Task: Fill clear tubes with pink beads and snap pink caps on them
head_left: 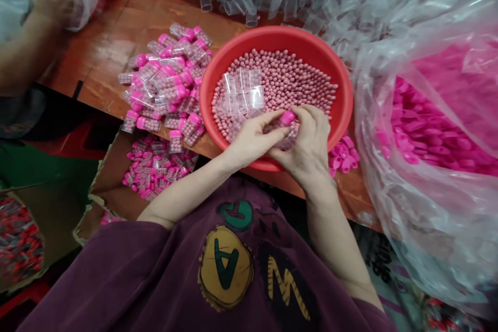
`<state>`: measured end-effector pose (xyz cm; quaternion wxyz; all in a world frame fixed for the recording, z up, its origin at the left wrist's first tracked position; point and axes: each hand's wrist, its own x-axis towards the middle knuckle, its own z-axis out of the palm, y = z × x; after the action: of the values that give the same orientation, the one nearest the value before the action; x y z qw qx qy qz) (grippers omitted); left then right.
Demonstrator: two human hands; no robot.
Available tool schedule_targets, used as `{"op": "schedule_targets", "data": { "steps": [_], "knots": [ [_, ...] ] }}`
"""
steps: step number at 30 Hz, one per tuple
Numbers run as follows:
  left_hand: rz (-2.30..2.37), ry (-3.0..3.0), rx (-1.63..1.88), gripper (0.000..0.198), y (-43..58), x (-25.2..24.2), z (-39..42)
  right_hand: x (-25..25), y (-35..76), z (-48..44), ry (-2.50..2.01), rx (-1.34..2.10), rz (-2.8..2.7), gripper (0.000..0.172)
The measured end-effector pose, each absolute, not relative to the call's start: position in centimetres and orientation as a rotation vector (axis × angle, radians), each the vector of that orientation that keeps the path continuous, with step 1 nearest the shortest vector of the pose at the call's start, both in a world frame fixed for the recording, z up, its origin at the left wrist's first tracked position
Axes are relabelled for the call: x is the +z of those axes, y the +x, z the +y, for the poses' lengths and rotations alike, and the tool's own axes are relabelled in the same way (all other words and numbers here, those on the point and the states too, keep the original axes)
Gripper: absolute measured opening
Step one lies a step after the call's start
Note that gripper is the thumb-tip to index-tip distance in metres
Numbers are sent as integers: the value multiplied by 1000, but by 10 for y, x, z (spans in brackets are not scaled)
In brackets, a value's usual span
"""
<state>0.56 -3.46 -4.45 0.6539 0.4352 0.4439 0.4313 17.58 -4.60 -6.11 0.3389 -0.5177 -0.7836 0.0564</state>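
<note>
Over the front part of a red basin (342,70), my left hand (252,140) and my right hand (309,148) are both closed around a clear tube with a pink cap (288,118). The cap sticks up between my fingers, and most of the tube is hidden by them. Small pink balls (288,75) fill the bottom of the basin. On top of them, to the left, lie several clear plastic tubes (241,94). Beside the basin on the left is a pile of capped tubes filled with pink balls (167,80).
Loose pink caps (343,154) lie right of the basin, near a plastic bag (389,192) of pink parts. Clear tubes (249,2) are heaped behind. Below the table edge, a cardboard box (116,166) holds filled tubes. Another person's hand (54,2) is at upper left.
</note>
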Motion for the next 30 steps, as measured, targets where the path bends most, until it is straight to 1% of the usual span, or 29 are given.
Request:
{"op": "schedule_targets", "data": {
  "steps": [1, 4, 7, 9, 17, 19, 21, 22, 23, 25, 26, 27, 30],
  "knots": [
    [919, 896, 941, 42, 5, -44, -35, -59, 175, -46, -1383, 147, -2046, 75],
    [808, 742, 866, 44, 5, -39, -34, -55, 174, -45, -1369, 127, -2055, 73],
    [850, 714, 848, 39, 6, -34, -34, -55, 173, -44, -1323, 97, -2062, 71],
    [885, 717, 861, 36, 6, -33, -34, -56, 169, -43, -1358, 89, -2058, 66],
    [970, 802, 934, 26, 9, -49, -29, -59, 150, -42, -1533, 136, -2059, 58],
    [989, 819, 950, 33, 13, -47, -30, -58, 154, -34, -1451, 246, -2094, 64],
    [1007, 871, 997, 43, 10, -41, -31, -54, 167, -24, -1332, 437, -2106, 72],
    [1028, 924, 1030, 48, 3, -39, -30, -50, 175, -18, -1301, 530, -2075, 71],
    [1059, 999, 1070, 54, -10, -39, -27, -47, 185, -13, -1300, 595, -2027, 65],
    [1167, 1204, 1190, 66, -51, -47, -14, -38, 205, -5, -1366, 612, -1926, 41],
    [1227, 1318, 1299, 75, -78, -54, -5, -35, 214, -3, -1405, 591, -1902, 29],
    [1318, 1438, 1445, 85, -105, -64, 5, -32, 221, -3, -1432, 576, -1907, 20],
    [1771, 1811, 1781, 107, -172, -86, 28, -33, 228, -9, -1444, 617, -2064, 12]
  ]
}}
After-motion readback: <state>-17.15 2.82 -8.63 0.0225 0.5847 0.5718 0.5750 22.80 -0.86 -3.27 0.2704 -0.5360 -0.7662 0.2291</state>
